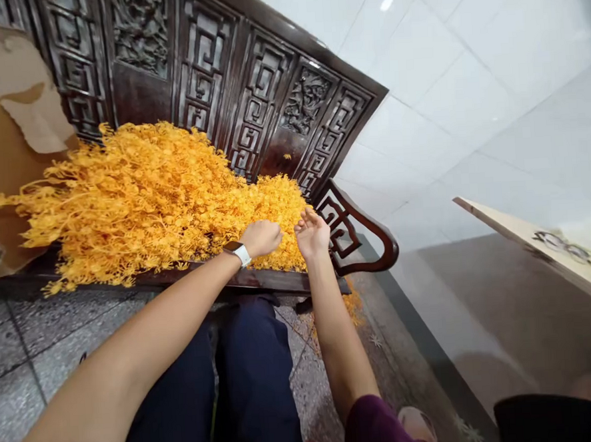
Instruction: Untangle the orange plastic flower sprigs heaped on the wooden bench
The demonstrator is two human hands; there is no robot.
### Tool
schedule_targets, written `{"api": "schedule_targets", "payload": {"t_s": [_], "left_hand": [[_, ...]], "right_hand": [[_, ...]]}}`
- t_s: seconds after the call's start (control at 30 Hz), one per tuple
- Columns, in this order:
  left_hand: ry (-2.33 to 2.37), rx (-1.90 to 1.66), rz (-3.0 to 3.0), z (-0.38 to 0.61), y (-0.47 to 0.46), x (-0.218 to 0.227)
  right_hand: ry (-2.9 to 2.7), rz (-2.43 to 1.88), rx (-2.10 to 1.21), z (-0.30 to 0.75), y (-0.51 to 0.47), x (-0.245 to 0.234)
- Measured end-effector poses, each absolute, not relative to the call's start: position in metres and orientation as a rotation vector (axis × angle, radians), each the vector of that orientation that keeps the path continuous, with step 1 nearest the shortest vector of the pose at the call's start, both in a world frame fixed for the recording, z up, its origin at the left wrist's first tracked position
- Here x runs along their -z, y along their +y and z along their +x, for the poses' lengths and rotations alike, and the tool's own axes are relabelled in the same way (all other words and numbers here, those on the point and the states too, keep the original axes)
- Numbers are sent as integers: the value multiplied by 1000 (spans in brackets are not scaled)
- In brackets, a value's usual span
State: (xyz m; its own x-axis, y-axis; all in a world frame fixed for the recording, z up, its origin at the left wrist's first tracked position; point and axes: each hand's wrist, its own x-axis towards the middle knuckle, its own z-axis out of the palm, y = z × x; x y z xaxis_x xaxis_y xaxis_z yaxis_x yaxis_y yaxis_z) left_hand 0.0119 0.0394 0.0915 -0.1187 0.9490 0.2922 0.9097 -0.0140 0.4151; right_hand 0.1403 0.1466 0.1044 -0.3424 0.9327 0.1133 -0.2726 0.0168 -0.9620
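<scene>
A big heap of yellow-orange plastic flower sprigs [144, 197] lies along the dark wooden bench seat [279, 280]. My left hand [262, 238], with a watch [238, 252] on its wrist, is closed at the front right of the heap. Its fingertips face away from me, and what they hold, if anything, is hidden. Just to its right, my right hand [314, 234] is turned palm up, fingers loosely curled and apart, with nothing visible in it. It is beside the sprigs at the bench's right end. The two hands do not touch.
A carved bench back [247, 84] rises behind the heap, and a curved armrest [385, 249] stands right of my right hand. A torn cardboard box [5, 152] is at the left. Yellow bits lie on the floor [351, 304]. A wooden board [517, 241] with glasses [562, 246] is at right.
</scene>
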Motion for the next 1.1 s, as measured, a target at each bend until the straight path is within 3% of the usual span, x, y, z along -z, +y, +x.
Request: {"api": "schedule_targets", "payload": {"t_s": [0.27, 0.43, 0.73, 0.97, 1.1], "left_hand": [[1500, -1529, 1526, -14, 59, -79], [1686, -1500, 1615, -35, 55, -68], [1567, -1493, 1498, -31, 62, -73], [1495, -1495, 1562, 29, 85, -72], [1516, -1509, 1627, 61, 93, -70]], "right_hand": [[-1595, -820, -1480, 164, 131, -77], [-1526, -769, -1245, 161, 132, -78], [-2083, -442, -305, 195, 51, -103], [-2236, -362, -19, 245, 19, -113], [-2214, -526, -84, 265, 8, -109]]}}
